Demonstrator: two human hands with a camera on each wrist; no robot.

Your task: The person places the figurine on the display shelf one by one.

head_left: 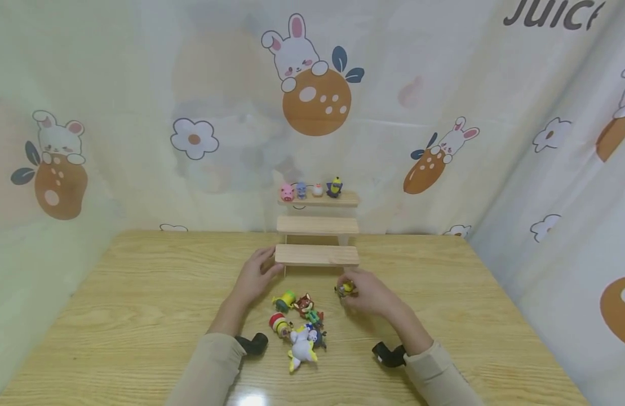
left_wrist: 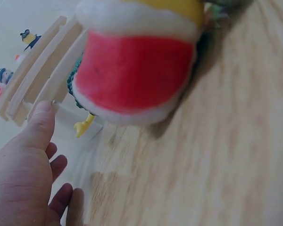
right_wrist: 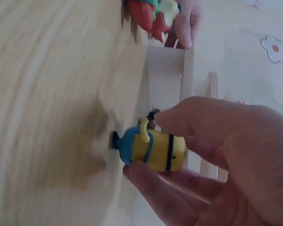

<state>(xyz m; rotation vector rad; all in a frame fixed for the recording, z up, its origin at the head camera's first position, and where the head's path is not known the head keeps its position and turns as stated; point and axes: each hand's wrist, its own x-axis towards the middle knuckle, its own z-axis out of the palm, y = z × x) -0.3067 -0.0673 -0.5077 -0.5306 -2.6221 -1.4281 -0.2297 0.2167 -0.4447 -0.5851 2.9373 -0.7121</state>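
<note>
My right hand [head_left: 370,291] pinches a yellow minion figurine [right_wrist: 153,148] in blue overalls between thumb and fingers, low over the table in front of the stand's right side. At the left end of the wooden three-step stand [head_left: 316,255], my left hand [head_left: 253,279] has its thumb right at the lowest step, its fingers loosely spread. Between the hands lies a loose group of toys: a green-and-yellow figurine [head_left: 285,300], a fox figurine [head_left: 306,305], a figurine with a red-and-white hat [head_left: 278,323], a white-and-yellow one [head_left: 302,347] and a dark one [head_left: 319,338].
Along the stand's top step stand a pink pig [head_left: 287,193], a blue-grey figurine [head_left: 301,190], a white chick-like figurine [head_left: 317,190] and a yellow-and-dark figurine [head_left: 335,187]. A printed curtain [head_left: 231,186] hangs behind the wooden table [head_left: 140,316].
</note>
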